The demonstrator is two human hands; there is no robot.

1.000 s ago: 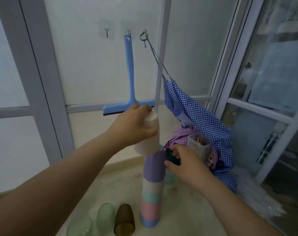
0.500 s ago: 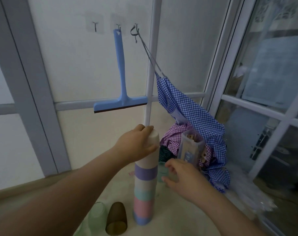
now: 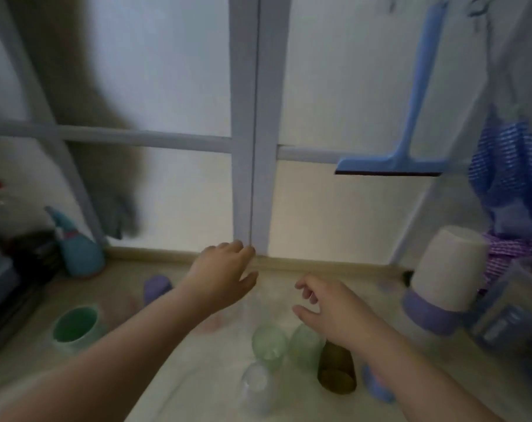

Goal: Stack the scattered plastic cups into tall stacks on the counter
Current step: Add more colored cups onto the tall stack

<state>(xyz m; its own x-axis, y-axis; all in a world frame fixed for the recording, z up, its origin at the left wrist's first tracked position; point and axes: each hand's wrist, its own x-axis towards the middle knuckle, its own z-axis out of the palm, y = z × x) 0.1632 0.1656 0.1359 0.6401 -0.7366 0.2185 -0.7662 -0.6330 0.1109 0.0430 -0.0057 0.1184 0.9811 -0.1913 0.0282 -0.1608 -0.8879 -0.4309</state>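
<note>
Both hands held nothing, neither grip closed on any cup: left hand [image 3: 225, 274] reached forward over the bench [image 3: 155, 370] with fingers loosely spread, right hand [image 3: 331, 309] beside it with fingers lightly curled and thumb apart. Directly below and between the hands: two pale green cups [image 3: 284, 342], inverted, side by side and touching; one brown translucent cup [image 3: 336, 371] just right of them, inverted, partly under the right wrist; one clear cup [image 3: 255, 388] nearer the camera, blurred, its posture not readable. Blue base of a cup stack [image 3: 377, 388] showed beneath the right forearm; top of the stack, a cream cup [image 3: 447, 266] over a lilac cup [image 3: 429, 315], appeared at the right, the middle hidden by the arm. Left portion of the bench: one green cup [image 3: 74, 325], mouth up; one lilac cup [image 3: 155, 287] behind it, well apart from the stack. Far left: blue spray bottle [image 3: 76, 245] near the window frame [image 3: 252, 126], dark items beside it too blurred to identify. Right side: blue squeegee [image 3: 411, 117] hanging against the frosted pane, blue checked cloth [image 3: 502, 169] beside it, clear plastic container [image 3: 508, 312] just behind the stack. Whole picture softened by motion blur.
</note>
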